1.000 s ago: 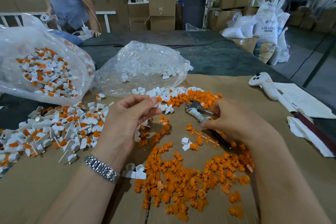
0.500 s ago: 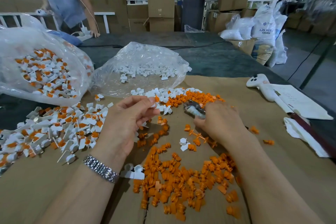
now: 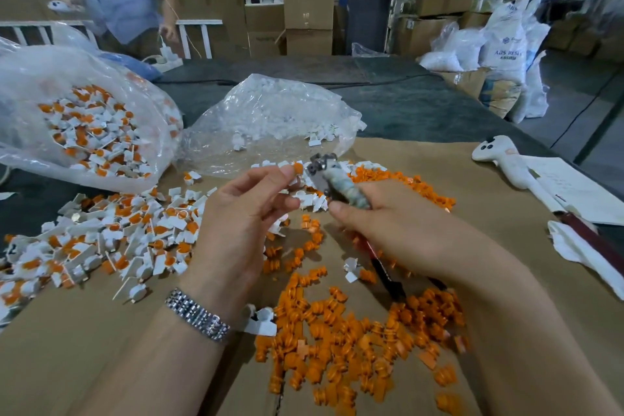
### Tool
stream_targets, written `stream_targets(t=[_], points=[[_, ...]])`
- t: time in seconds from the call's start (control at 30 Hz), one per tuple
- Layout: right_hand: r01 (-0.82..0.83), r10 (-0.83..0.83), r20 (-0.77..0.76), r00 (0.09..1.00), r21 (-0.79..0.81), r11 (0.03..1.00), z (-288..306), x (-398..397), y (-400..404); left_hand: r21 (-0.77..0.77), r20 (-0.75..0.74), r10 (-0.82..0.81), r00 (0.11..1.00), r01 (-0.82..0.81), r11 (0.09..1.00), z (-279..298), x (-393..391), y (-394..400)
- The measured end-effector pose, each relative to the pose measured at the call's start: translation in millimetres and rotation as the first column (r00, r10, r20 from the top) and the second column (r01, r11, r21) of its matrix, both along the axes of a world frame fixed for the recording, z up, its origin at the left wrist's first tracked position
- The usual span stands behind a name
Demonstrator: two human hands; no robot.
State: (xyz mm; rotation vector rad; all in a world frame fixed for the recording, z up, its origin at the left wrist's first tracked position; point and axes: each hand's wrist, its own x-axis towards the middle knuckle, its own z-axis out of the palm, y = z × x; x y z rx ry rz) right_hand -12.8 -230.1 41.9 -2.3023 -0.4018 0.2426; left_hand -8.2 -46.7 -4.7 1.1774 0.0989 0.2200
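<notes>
Orange plastic plugs lay near centre on brown cardboard sheet, white-and-orange caps heaped left, clear plastic bag far centre, white plastic controller far right.

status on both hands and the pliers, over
Left hand pinches an orange piece. Right hand grips the pliers, head right beside that piece, contact unclear. Nothing between them.

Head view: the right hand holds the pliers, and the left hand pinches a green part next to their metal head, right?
Not green. The head view shows the left hand pinching an orange part next to the metal head of the pliers. The right hand does hold the pliers.
</notes>
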Motion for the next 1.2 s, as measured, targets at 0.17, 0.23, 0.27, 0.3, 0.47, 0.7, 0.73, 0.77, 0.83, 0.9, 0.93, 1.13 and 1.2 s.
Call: stream_targets(t=[0.17, 0.23, 0.27, 0.3, 0.47, 0.7, 0.73, 0.77, 0.83, 0.9, 0.93, 1.13, 1.2], points=[[-0.047, 0.049, 0.034, 0.998, -0.057, 0.997, 3.6, -2.1, 7.4, 0.06, 0.044, 0.058, 0.997, -0.061, 0.996, -1.6, -1.2, -2.6], [-0.058, 0.059, 0.029, 0.998, -0.053, 0.997, 4.2, -2.6, 7.9, 0.098, 0.057, 0.08, 0.995, -0.085, 0.992, -3.6, -1.2, -2.5], [-0.062, 0.063, 0.025, 0.998, -0.054, 0.997, 4.2, -2.8, 7.8, 0.114, 0.06, 0.089, 0.994, -0.095, 0.989, -4.3, -1.3, -2.5], [-0.064, 0.066, 0.021, 0.998, -0.056, 0.996, 3.5, -2.5, 7.8, 0.12, 0.062, 0.095, 0.994, -0.102, 0.988, -4.7, -1.5, -2.8], [-0.02, 0.026, 0.079, 0.997, -0.077, 0.997, -5.6, -1.8, 13.8, 0.107, 0.065, 0.094, 0.994, -0.1, 0.989, -4.6, -1.9, -4.5], [0.138, -0.069, 0.294, 0.953, -0.222, 0.965, -20.5, 5.5, 25.9, 0.044, 0.055, 0.091, 0.994, -0.094, 0.995, -4.5, -2.2, -4.2], [0.142, -0.063, 0.304, 0.95, -0.243, 0.96, -21.4, 7.0, 26.3, 0.045, 0.054, 0.091, 0.994, -0.094, 0.995, -5.2, -2.2, -4.1], [0.147, -0.062, 0.312, 0.948, -0.258, 0.955, -21.9, 8.3, 26.5, 0.046, 0.052, 0.089, 0.995, -0.092, 0.995, -5.7, -2.2, -4.0], [0.159, -0.065, 0.326, 0.943, -0.271, 0.949, -22.5, 9.6, 25.8, 0.044, 0.05, 0.086, 0.995, -0.089, 0.995, -5.4, -2.0, -4.3], [0.15, -0.059, 0.346, 0.936, -0.243, 0.958, -22.2, 8.6, 25.0, 0.032, 0.062, 0.077, 0.995, -0.079, 0.996, -4.1, -2.0, -4.6], [0.132, -0.051, 0.354, 0.934, -0.209, 0.969, -21.5, 7.2, 24.7, 0.035, 0.077, 0.075, 0.994, -0.077, 0.996, -2.9, -2.0, -4.3], [0.136, -0.127, 0.248, 0.96, -0.019, 0.991, -13.3, 5.9, 6.1, 0.267, 0.105, 0.201, 0.974, -0.222, 0.938, 1.4, -3.7, 8.5], [0.224, -0.197, 0.281, 0.939, -0.067, 0.972, -16.5, 15.0, -10.9, 0.509, 0.089, 0.286, 0.954, -0.291, 0.81, -0.1, -1.6, 14.6]])
